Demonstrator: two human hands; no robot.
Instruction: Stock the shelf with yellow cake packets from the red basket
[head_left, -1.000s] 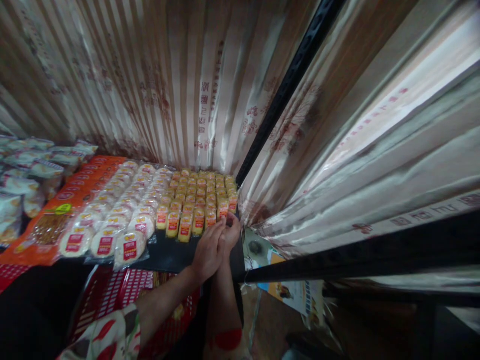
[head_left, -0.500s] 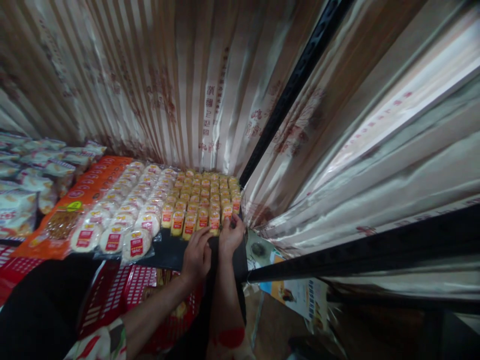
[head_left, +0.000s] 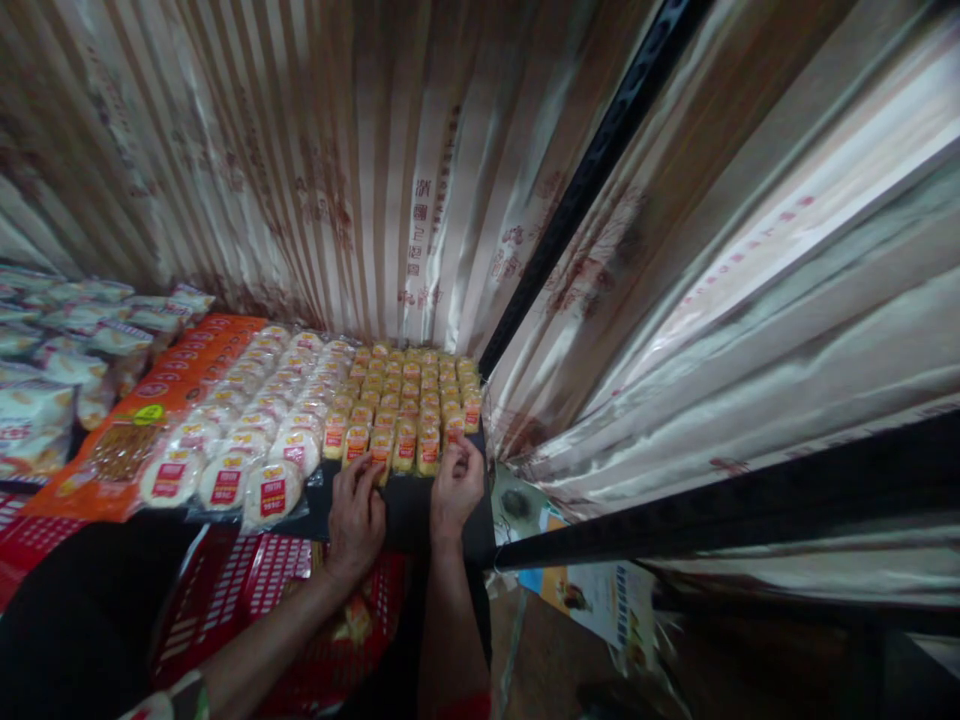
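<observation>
Several rows of small yellow packaged cakes [head_left: 409,395] with red labels stand on a black shelf [head_left: 405,515]. My left hand [head_left: 355,512] rests at the front row, its fingers curled against the left packets. My right hand [head_left: 454,487] touches the front row's right end, fingers bent on a packet. To the left lie rows of round white wrapped cakes [head_left: 247,440] with red labels.
An orange package [head_left: 150,400] and white snack bags [head_left: 52,360] fill the shelf's left. A red plastic basket [head_left: 247,590] sits below the shelf. Striped shiny curtains [head_left: 337,170] hang behind and to the right, with black shelf posts [head_left: 592,170] crossing them.
My hands were pressed together at the right end of the front row. The left hand has slid left along the row and the right has stayed near the end.
</observation>
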